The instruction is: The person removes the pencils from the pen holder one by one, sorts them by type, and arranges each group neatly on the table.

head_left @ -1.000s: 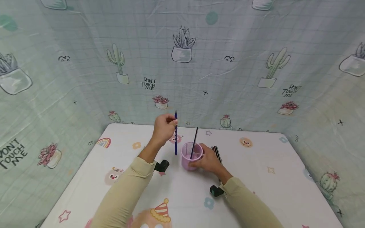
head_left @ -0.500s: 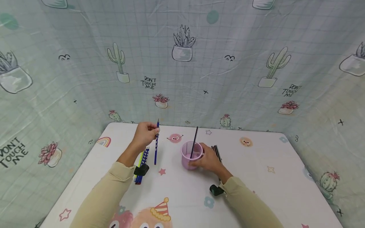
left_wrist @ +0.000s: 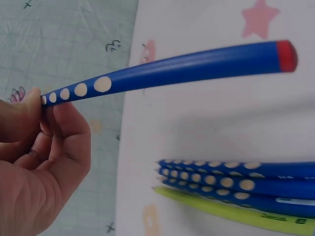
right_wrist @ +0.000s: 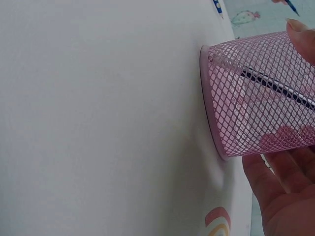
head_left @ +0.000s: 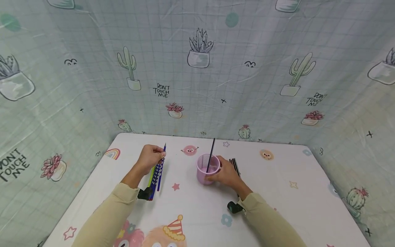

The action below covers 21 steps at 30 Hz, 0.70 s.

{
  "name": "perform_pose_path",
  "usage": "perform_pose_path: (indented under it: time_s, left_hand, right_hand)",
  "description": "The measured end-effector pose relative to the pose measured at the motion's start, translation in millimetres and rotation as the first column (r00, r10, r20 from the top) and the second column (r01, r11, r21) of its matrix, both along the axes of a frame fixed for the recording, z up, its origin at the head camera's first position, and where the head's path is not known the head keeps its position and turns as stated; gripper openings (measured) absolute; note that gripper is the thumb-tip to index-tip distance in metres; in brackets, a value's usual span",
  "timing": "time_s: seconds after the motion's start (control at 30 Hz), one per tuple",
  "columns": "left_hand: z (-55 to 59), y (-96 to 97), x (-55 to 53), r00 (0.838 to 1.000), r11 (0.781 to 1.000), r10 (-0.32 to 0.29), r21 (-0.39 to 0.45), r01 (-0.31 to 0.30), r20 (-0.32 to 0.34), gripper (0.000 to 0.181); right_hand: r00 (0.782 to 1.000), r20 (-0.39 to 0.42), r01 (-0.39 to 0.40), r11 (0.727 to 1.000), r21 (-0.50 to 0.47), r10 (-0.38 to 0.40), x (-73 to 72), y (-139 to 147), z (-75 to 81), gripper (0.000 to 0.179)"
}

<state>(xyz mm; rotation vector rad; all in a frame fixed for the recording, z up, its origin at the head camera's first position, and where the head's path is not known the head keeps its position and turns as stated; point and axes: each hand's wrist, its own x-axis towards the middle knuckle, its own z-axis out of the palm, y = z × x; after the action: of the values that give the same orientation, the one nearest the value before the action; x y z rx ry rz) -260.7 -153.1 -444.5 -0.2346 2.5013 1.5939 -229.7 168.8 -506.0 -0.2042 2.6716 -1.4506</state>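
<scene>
My left hand (head_left: 150,158) pinches a blue pencil (left_wrist: 197,66) near its pointed end, between thumb and fingers. The pencil has pale round dots and a red end, and its tip points up and away. Beside it on the table lie several matching blue pencils (left_wrist: 280,186) and a yellow-green one (left_wrist: 256,216). My right hand (head_left: 228,173) grips a pink mesh pen cup (right_wrist: 231,108) from the right side. The cup stands upright on the table. Leaning inside it is one slim black pen or pencil (head_left: 211,152); which of the two, I cannot tell.
Several slim black sticks (head_left: 235,166) lie behind my right hand and forearm, partly hidden. The white table (head_left: 277,206) carries printed cartoon figures. A printed cloth (head_left: 222,85) hangs along its back and sides.
My left hand has moved left and down with the blue pencil, from near the cup to above the pile of pencils. My right hand and the cup have stayed put.
</scene>
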Motion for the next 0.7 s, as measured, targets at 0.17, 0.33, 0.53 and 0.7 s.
perform_pose_path:
  time_s: [0.17, 0.33, 0.53, 0.7]
  left_hand:
    - [-14.1, -5.9, 2.0, 0.999, 0.999, 0.038, 0.012, -0.039, 0.036, 0.02]
    - [-22.1, -10.4, 4.2, 0.996, 0.997, 0.075, -0.013, -0.074, 0.048, 0.019]
    - [-28.9, -11.7, 4.0, 0.988, 0.991, 0.128, 0.017, -0.13, 0.087, 0.019]
    - [-34.8, -13.9, 4.4, 0.983, 0.986, 0.147, 0.061, -0.154, 0.106, 0.019]
  right_hand:
    - [1.0, 0.0, -0.01, 1.0, -0.029, 0.01, 0.9, 0.1, -2.8, 0.087]
    - [1.0, -0.002, -0.018, 0.999, -0.038, 0.018, -0.4, -1.7, -6.1, 0.087]
    - [1.0, 0.013, -0.007, 0.999, -0.044, 0.008, -0.6, -0.9, -6.0, 0.088]
    - [1.0, 0.01, -0.01, 0.999, -0.044, 0.01, -0.4, 0.1, -4.8, 0.088]
